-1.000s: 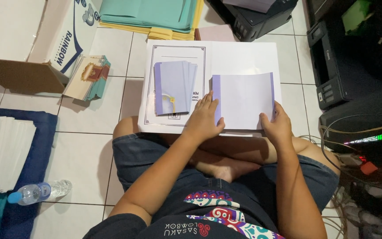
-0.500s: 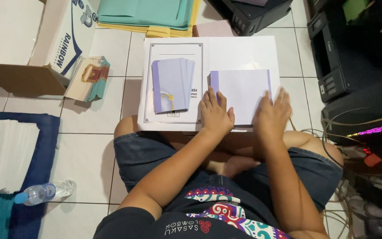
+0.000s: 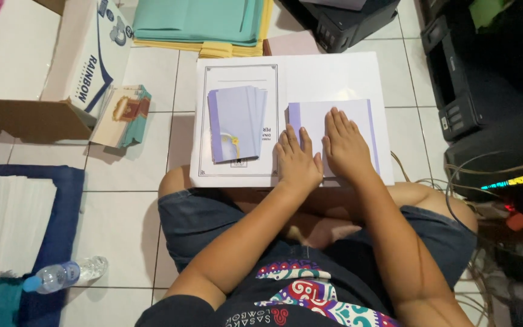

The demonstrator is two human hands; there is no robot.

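Pressing down with both palms, the person sits cross-legged on the tiled floor and flattens a folded lavender sheet [image 3: 334, 124] just right of the frame's centre. The left hand [image 3: 298, 160] lies flat, fingers spread a little, over the sheet's lower left corner near its folded edge; the right hand [image 3: 345, 145] lies flat beside it, fingers together and pointing up the frame, across the sheet's middle. Neither hand grips anything: both are open and bearing down, which looks like a way to set the crease and keep the paper from springing open.

The sheet rests on a large white board [image 3: 334, 75] laid over the knees, seemingly a firm surface for the work. On the board's left half, a small fan of lavender folded sheets [image 3: 234, 124] lies apart from the hands, probably set aside there to stay within reach yet out of the way.

Beyond the board, at the top of the frame, lies a stack of teal and yellow folders [image 3: 198, 24]. At upper left stands an open cardboard box [image 3: 43, 72], with a small pile of printed cards [image 3: 122, 115] leaning by it. At lower left a plastic water bottle [image 3: 62, 275] lies on a blue mat [image 3: 62, 200] next to a stack of white paper [image 3: 4, 224]. Dark printers [image 3: 473, 91] and loose cables fill the right side.
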